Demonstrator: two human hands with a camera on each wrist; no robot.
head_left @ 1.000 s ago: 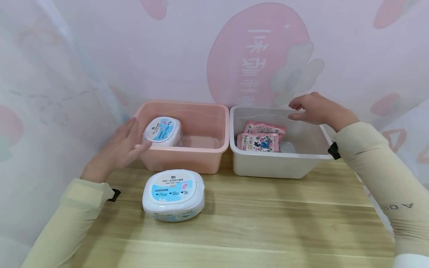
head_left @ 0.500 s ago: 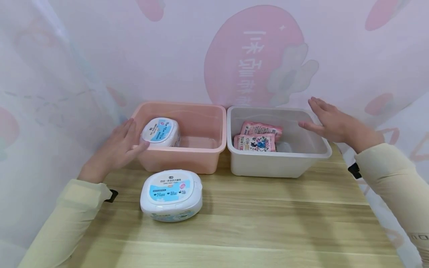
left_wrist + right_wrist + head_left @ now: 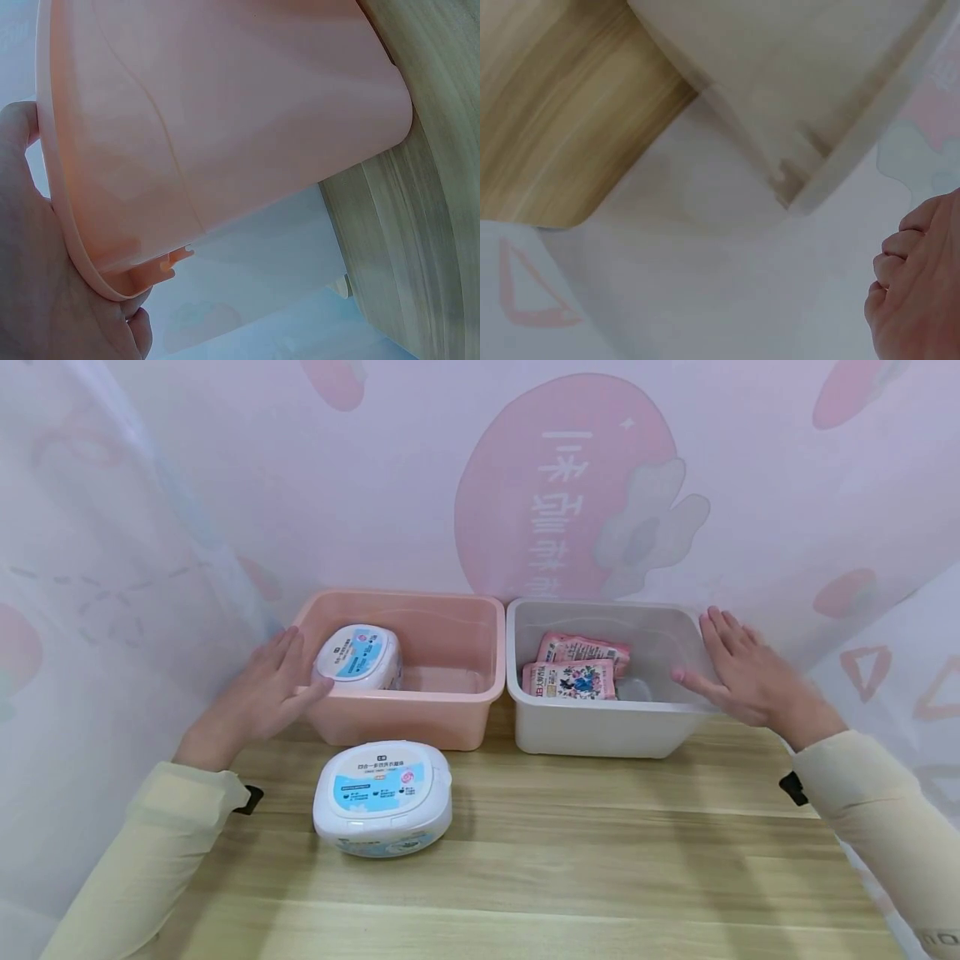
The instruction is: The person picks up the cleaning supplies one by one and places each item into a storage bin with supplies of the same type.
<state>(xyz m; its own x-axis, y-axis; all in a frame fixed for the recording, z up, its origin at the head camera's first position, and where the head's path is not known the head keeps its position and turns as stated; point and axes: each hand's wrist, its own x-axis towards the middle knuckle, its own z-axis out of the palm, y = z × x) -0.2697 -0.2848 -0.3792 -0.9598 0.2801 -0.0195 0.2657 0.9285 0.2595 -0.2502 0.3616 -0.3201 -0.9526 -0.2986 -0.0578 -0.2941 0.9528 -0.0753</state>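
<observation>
My left hand (image 3: 262, 689) rests at the left end of a pink plastic bin (image 3: 405, 722), fingers straight along the rim and thumb over the front corner. The left wrist view shows that hand (image 3: 37, 247) against the rim. A white lidded tub (image 3: 357, 656) with a blue label sits inside the pink bin. At the right end of a pale grey bin (image 3: 592, 731), my right hand (image 3: 750, 681) has its fingers extended, fingertips right at the rim. Inside the grey bin lie pink printed packets (image 3: 573, 681), one overlapping another.
A second white tub (image 3: 382, 797) with a blue label stands on the wooden table (image 3: 585, 860) in front of the pink bin. The two bins sit side by side. Behind them hangs a pale curtain (image 3: 405, 485) with strawberry prints.
My right hand has moved from above the grey bin's back right to its right rim, fingers straightening on the way. The left hand stays at the pink bin.
</observation>
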